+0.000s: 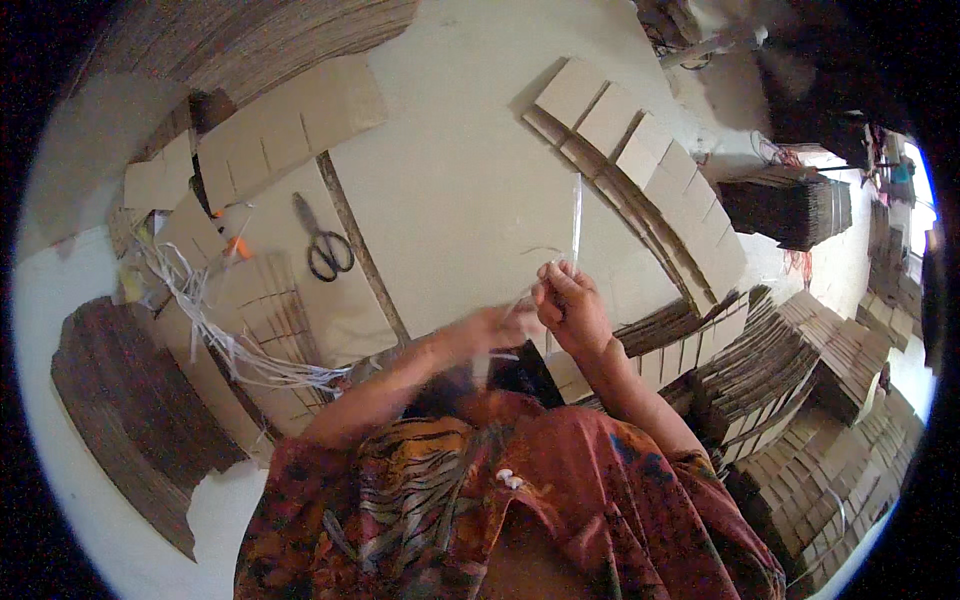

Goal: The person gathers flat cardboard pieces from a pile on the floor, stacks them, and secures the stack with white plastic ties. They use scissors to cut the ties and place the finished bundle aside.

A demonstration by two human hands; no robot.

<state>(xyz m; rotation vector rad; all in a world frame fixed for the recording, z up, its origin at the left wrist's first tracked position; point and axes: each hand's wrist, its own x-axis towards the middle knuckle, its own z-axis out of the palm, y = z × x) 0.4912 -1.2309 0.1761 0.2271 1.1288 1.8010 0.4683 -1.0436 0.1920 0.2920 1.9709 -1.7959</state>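
Observation:
My right hand (572,308) is closed in a pinch in front of my body. From it a thin, pale plastic strip (577,218) stands up over the cardboard sheet (455,210). My left hand (485,332) is just left of it, smeared by motion, so its fingers cannot be made out. A pale end of strip shows faintly between the two hands. To the left, black-handled scissors (325,245) lie on the cardboard. Beyond them a loose bundle of white plastic strips (235,345) trails toward my left forearm.
Slotted cardboard pieces lie in a row (290,120) at the far left and in another row (640,165) at the right. A brown cardboard stack (125,420) stands at the left edge. More stacks (765,365) crowd the right side. A small orange object (238,247) lies near the scissors.

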